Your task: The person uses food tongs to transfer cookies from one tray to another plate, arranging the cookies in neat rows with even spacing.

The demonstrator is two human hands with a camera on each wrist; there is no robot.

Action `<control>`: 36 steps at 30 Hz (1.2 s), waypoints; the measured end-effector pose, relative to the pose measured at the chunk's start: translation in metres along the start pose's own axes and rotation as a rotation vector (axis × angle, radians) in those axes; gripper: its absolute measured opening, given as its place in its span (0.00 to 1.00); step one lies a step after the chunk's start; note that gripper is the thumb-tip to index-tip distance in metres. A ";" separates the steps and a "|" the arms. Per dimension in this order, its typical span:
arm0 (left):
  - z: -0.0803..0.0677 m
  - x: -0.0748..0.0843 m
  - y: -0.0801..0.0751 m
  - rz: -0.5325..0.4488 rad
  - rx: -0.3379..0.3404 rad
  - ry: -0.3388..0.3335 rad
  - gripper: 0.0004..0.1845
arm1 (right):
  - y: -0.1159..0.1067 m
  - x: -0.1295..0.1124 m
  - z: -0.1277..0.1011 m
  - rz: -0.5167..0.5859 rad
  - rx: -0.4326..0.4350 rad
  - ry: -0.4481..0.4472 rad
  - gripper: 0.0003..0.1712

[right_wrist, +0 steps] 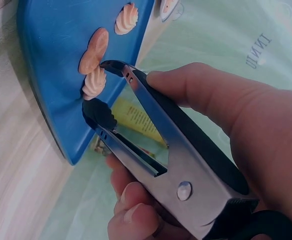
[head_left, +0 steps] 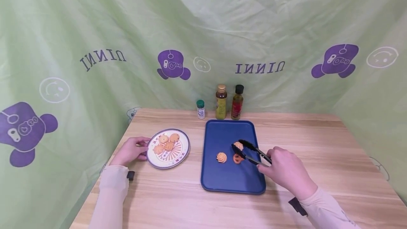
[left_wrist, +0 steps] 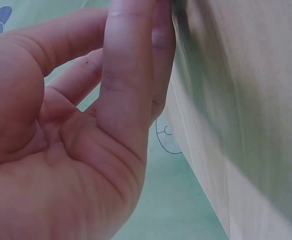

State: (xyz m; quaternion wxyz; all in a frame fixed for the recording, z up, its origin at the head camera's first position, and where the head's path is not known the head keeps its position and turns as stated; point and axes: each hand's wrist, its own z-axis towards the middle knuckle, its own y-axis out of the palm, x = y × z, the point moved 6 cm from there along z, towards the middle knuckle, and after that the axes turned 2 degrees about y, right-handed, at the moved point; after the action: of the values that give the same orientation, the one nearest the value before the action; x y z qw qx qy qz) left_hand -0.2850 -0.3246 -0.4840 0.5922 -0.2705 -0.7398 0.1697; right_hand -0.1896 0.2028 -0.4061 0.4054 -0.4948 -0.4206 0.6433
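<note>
My left hand (head_left: 131,150) holds the left rim of a round patterned plate (head_left: 182,151), which bears several cookies (head_left: 169,146). In the left wrist view the fingers are bent and the plate is out of sight. My right hand (head_left: 287,170) grips a pair of black-tipped metal tongs (right_wrist: 198,187) over a blue tray (head_left: 229,181). The spread tips stand on either side of a swirl cookie (right_wrist: 94,83). Right beside it lies a brown pretzel-shaped biscuit (head_left: 237,159). Another swirl cookie (head_left: 221,157) sits farther left on the tray.
Behind the tray stand a green-capped shaker (head_left: 200,109), a yellow-labelled bottle (head_left: 221,103) and a black-capped bottle (head_left: 237,103). A green printed curtain (head_left: 203,20) hangs along the back and sides of the wooden table (head_left: 171,197).
</note>
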 end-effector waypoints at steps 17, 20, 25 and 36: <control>-0.001 0.003 0.000 0.014 0.004 0.001 0.27 | 0.001 -0.004 0.004 0.005 -0.036 0.011 0.19; -0.001 0.002 -0.001 0.014 0.003 -0.002 0.27 | 0.002 -0.004 0.005 0.007 -0.035 0.008 0.19; -0.001 0.002 0.000 0.015 0.004 -0.002 0.26 | 0.002 -0.006 0.007 0.010 -0.006 -0.004 0.18; -0.001 0.003 0.000 -0.006 -0.001 0.016 0.27 | 0.002 -0.035 0.023 0.055 -0.025 -0.054 0.21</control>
State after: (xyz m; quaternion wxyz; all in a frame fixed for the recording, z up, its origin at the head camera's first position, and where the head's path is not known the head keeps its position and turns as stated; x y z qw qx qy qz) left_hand -0.2847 -0.3230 -0.4819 0.5986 -0.2698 -0.7359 0.1652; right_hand -0.2061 0.1657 -0.3937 0.3697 -0.4937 -0.4257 0.6620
